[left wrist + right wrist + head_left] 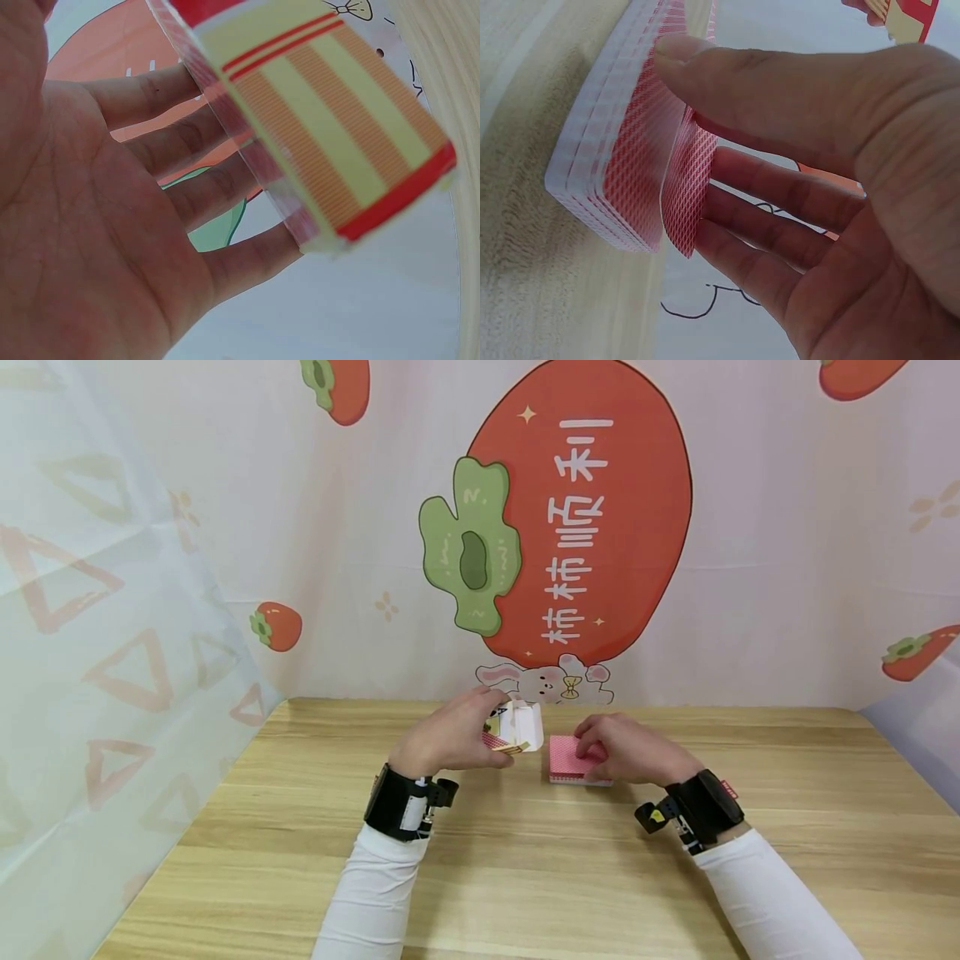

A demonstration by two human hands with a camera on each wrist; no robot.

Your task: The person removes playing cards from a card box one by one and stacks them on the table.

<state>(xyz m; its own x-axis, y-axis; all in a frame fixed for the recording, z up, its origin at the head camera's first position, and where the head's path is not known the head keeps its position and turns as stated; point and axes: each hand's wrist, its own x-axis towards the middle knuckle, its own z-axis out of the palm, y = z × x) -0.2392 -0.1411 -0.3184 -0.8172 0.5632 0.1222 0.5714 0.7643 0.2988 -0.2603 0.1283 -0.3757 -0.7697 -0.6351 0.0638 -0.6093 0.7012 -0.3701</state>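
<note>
My left hand [450, 735] holds a small playing-card box [525, 727] above the table, its white end flap standing out. In the left wrist view the box [330, 120] shows orange and cream stripes with red edges, and fingertips lie along its side. My right hand [630, 750] is at a deck of red-patterned playing cards [562, 756] lying on the table. In the right wrist view a playing card [686, 195] bends up from the deck [622, 142], between the thumb and the fingers. Whether it is a single card I cannot tell.
The light wood table [510, 877] runs back to a white printed backdrop [765, 568] with persimmon drawings. Another patterned cloth [112, 610] hangs along the left side. Each wrist wears a black strap with a small camera.
</note>
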